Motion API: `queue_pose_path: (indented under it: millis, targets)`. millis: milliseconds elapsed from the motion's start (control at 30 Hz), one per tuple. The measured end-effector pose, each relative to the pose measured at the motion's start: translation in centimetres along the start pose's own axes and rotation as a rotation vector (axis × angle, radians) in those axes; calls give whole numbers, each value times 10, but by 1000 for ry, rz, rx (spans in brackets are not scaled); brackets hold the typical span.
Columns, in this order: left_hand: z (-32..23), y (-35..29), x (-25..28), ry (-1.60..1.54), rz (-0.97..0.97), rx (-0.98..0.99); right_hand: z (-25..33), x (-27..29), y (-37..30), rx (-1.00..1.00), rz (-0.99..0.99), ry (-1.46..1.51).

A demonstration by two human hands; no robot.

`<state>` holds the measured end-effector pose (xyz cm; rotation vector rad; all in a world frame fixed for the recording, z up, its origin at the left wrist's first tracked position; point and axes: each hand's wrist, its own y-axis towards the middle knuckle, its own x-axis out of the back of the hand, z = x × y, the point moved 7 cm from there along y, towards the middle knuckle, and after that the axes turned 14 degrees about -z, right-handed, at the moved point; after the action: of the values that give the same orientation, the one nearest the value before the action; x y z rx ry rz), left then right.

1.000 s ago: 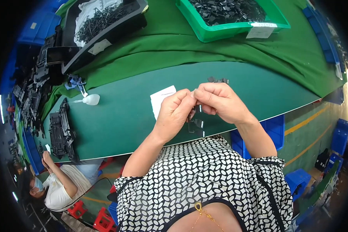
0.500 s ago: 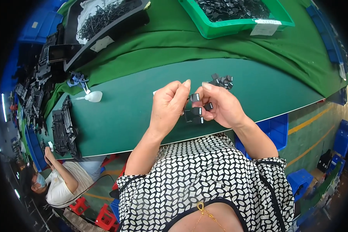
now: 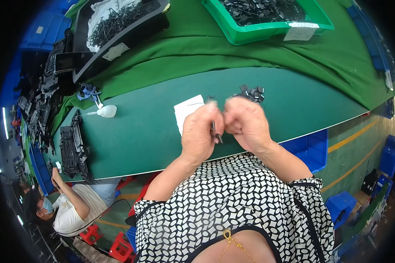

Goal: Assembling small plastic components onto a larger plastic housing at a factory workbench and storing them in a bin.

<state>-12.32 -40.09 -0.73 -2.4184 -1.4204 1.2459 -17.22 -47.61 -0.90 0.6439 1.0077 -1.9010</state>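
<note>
Over the green tabletop my two hands are close together with the fingers curled in, slightly blurred. My left hand (image 3: 201, 133) is closed on a small black plastic piece (image 3: 219, 139), whose end pokes out below the fingers. Beside it, my right hand (image 3: 250, 122) is closed too, its fingertips turned in toward the left; what they pinch, if anything, is hidden. White paper (image 3: 185, 112) lies partly under my left hand. A pile of small black blocks (image 3: 252, 93) sits just beyond my right hand, and a small dark part (image 3: 211, 98) lies beyond my left.
A green bin (image 3: 267, 30) of black pieces stands at the back. A black bin (image 3: 118, 48) with thin dark parts is at back left. A white bottle (image 3: 106, 111) and a black frame part (image 3: 72, 147) lie at left, near another person (image 3: 77, 204).
The hands have turned over and closed, hiding the black blocks with white marks that showed between them. The white paper, mostly covered before, now shows beside the left hand.
</note>
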Motion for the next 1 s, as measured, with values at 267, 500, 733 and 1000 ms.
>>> queue_pose_path:
  millis: [267, 500, 733, 1000]
  targets:
    - [-19, 10, 7, 520, -138, -213, -1, 7, 1, -85, -99, -181]
    - [-20, 8, -1, 657, -86, -359, -3, 8, 2, 54, -42, -594]
    - [6, 2, 2, 346, 63, 25, 1, -2, -2, 134, 1, -383]
    - [12, -3, 10, 482, 85, 72, -3, -4, -9, -39, 53, -301]
